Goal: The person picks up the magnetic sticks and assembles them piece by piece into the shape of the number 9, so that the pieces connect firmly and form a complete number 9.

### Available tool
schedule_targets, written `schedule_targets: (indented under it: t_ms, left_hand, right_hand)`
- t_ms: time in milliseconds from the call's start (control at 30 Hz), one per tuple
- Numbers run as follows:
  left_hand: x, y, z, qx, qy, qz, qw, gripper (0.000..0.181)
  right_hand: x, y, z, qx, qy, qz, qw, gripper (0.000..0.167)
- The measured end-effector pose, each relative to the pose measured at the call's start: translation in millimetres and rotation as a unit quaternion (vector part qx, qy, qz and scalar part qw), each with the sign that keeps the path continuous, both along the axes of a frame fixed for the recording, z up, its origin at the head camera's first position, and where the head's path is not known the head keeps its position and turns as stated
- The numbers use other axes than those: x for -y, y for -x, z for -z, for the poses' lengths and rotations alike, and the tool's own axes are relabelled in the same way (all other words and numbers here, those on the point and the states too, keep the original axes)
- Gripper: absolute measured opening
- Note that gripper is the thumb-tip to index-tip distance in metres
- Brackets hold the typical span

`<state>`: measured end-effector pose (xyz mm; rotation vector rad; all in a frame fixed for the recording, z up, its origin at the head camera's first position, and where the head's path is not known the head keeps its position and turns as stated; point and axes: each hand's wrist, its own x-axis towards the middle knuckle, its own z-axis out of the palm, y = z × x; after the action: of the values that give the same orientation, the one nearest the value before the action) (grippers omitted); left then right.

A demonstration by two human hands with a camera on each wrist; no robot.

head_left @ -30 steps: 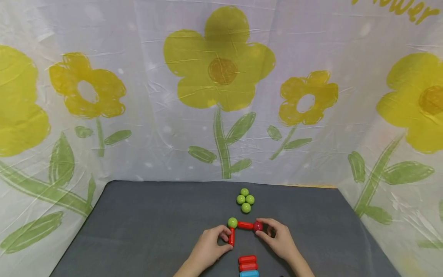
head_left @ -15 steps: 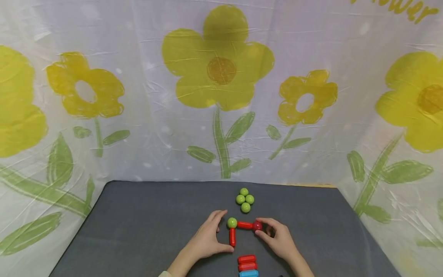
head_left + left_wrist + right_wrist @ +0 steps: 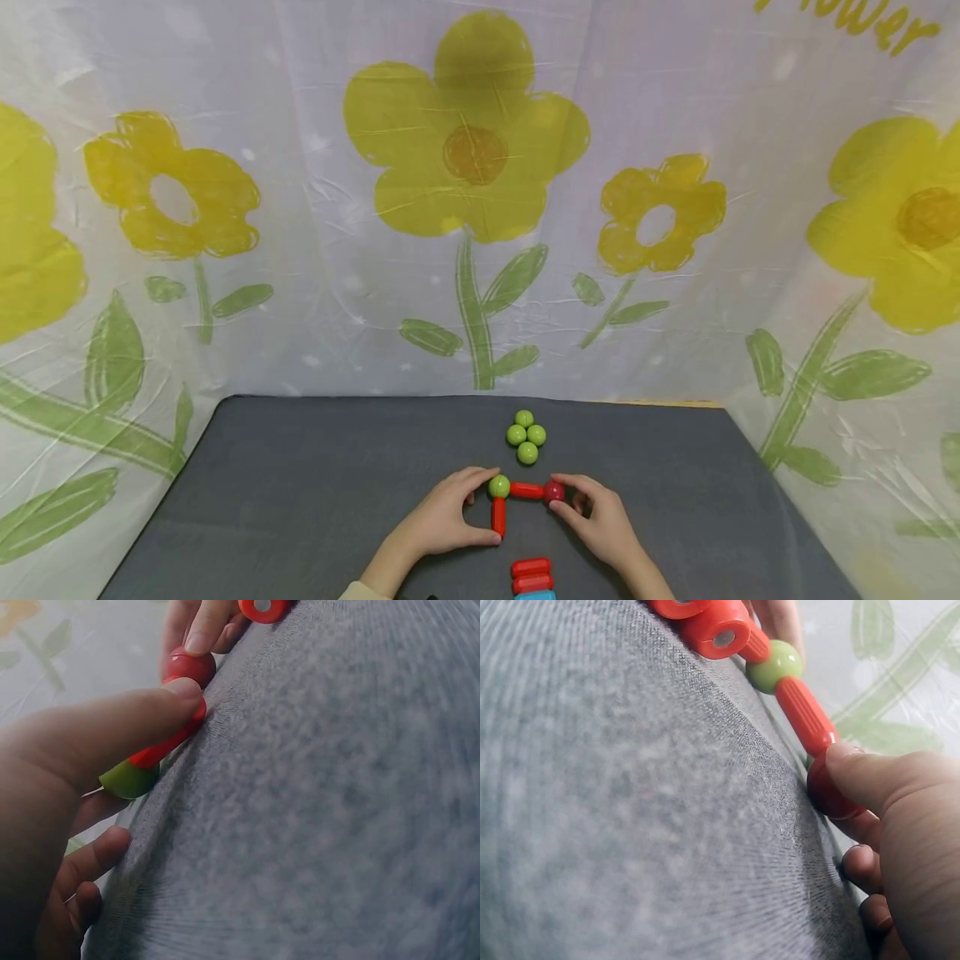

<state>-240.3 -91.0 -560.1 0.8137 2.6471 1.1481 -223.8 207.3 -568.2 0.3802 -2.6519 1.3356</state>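
Note:
In the head view a green ball [image 3: 498, 486] forms the corner of an L, joined to two red magnetic sticks. The upright stick [image 3: 498, 518] points toward me; the sideways stick [image 3: 527, 491] leads right to a red ball [image 3: 554, 492]. My left hand [image 3: 442, 517] spans the left side, index fingertip at the green ball and thumb at the upright stick's near end. My right hand [image 3: 603, 518] pinches the red ball between thumb and index finger. The right wrist view shows that thumb [image 3: 855, 769] over the ball's top.
Several loose green balls [image 3: 527, 452] cluster behind the L on the dark grey tabletop [image 3: 337, 467]. Nearer me, two red sticks [image 3: 532, 576] and a blue stick [image 3: 535, 596] lie side by side. A flower-printed cloth [image 3: 330, 275] hangs behind the table.
My left fingers left the upright stick's side, spread wide, then closed in with the index at the green ball and thumb at the stick's near end. My right hand stays on the red ball.

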Motion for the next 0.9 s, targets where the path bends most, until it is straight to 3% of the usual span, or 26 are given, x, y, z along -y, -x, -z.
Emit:
schedule_targets:
  t_ms: [567, 767, 900]
  left_hand:
    - [-0.5, 0.2, -1.1, 0.007, -0.010, 0.007, 0.9999, 0.090]
    - [-1.2, -0.1, -4.6, 0.013, -0.041, -0.012, 0.9990, 0.084]
    - [-2.4, 4.5, -11.6, -0.010, -0.059, -0.046, 0.9972, 0.072]
  right_hand:
    - [-2.1, -0.9, -3.3, 0.008, -0.005, 0.013, 0.9999, 0.037]
    - [-1.6, -0.6, -3.1, 0.008, -0.006, 0.008, 0.9999, 0.040]
    - [-0.7, -0.2, -2.7, 0.001, -0.006, -0.007, 1.0000, 0.045]
